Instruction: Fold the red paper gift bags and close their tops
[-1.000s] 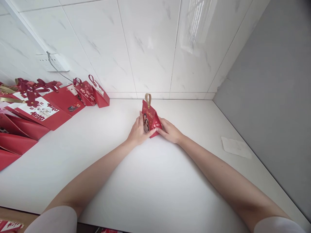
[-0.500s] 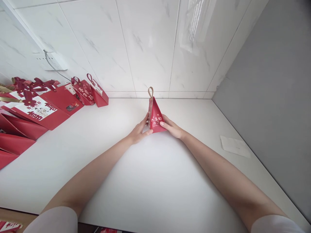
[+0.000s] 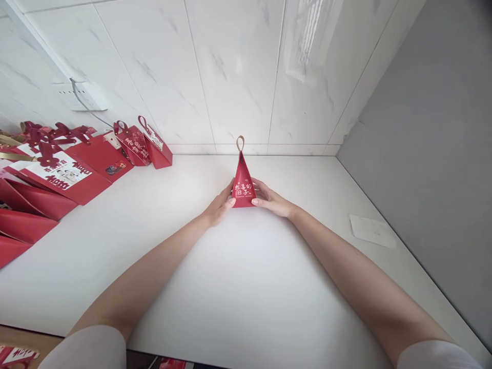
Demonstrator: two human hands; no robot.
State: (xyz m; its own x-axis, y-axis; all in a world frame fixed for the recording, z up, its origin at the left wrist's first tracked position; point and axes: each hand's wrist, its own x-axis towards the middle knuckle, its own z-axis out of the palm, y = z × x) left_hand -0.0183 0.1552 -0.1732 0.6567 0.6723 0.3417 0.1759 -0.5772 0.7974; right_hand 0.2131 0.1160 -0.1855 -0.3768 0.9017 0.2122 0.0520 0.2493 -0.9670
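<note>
A red triangular gift box (image 3: 243,179) stands upright on the white table (image 3: 230,287), its front printed with pale writing. From its peak rises a tan ribbon loop (image 3: 240,143). My left hand (image 3: 220,206) grips the box's left side, thumb at the lower front corner and fingers partly hidden behind it. On the opposite side, my right hand (image 3: 273,200) has its thumb at the lower right corner and its fingers along the side. The box rests between both hands, its front facing me.
Several red gift boxes with ribbon handles (image 3: 88,169) crowd the table's left side. Two smaller ones, including a red box (image 3: 159,151), stand by the tiled wall (image 3: 238,77). A white paper sheet (image 3: 372,230) lies at right, near a grey panel (image 3: 430,154).
The gift box has turned so its front now faces me squarely, hiding the side panel seen before. My right thumb has shifted down to its lower corner.
</note>
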